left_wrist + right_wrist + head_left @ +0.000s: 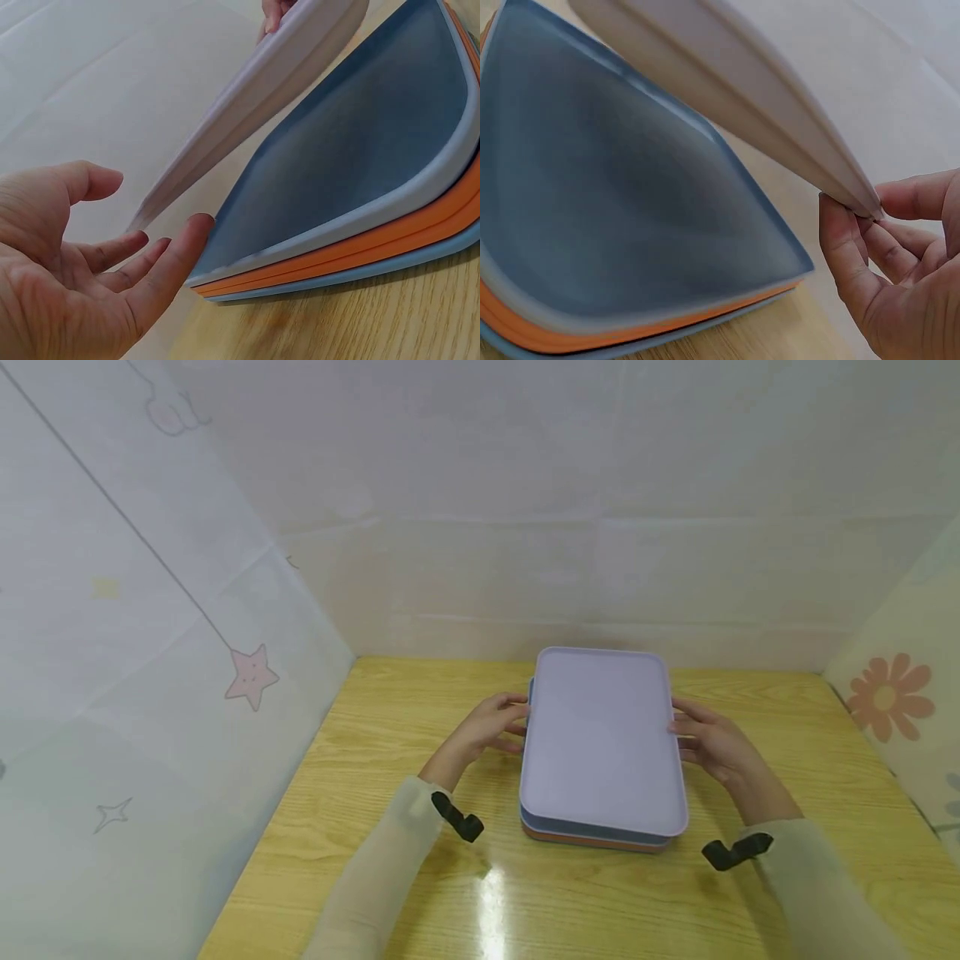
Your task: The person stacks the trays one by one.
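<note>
A lavender rectangular tray is raised off a stack of similar trays, with a gap under it in both wrist views. My right hand pinches its right rim between thumb and fingers. At the opposite rim, my left hand has its fingers extended and its thumb standing apart from the tray. In the head view, the left fingers are right at the left edge. Below lies a grey-blue tray, then an orange tray and another blue tray at the bottom.
The stack stands on a wood-grain table. Behind it hangs a pale cloth, and printed cloth walls stand at left and right. Black straps sit on both wrists.
</note>
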Demonstrator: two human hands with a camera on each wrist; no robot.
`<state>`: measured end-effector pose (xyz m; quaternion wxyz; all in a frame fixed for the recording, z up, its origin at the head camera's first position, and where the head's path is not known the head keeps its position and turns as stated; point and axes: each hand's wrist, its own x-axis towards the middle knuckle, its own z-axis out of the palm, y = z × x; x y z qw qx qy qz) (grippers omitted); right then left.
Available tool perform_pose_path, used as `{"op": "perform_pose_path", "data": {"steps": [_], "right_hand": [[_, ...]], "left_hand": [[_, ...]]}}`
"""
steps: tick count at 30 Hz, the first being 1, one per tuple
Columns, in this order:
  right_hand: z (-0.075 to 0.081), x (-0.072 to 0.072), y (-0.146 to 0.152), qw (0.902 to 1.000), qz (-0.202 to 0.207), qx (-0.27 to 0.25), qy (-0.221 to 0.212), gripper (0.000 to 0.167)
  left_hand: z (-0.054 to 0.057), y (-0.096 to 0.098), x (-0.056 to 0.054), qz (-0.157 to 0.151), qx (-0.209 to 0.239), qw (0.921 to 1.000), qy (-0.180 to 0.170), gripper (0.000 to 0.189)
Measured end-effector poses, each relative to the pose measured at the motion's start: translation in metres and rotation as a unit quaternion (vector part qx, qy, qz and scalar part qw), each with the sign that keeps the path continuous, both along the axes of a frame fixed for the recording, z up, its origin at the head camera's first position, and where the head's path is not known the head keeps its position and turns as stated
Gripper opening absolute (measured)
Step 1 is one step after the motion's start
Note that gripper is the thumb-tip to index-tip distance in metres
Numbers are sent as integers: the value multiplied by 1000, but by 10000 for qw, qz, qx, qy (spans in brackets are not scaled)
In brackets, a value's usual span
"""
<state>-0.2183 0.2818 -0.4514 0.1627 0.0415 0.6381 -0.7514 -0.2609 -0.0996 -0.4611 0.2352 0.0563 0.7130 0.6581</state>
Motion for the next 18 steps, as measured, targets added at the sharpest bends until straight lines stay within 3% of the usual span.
{"op": "perform_pose_path", "data": {"steps": [10, 18], "right_hand": [[0, -4, -12, 9998, 170, 125, 55, 76], [4, -6, -14, 9988, 283, 397, 82, 77]], "left_hand": [[-1, 0, -1, 121, -40, 9999, -9, 54], [-7, -3, -1, 108, -13, 9999, 94, 62]]}}
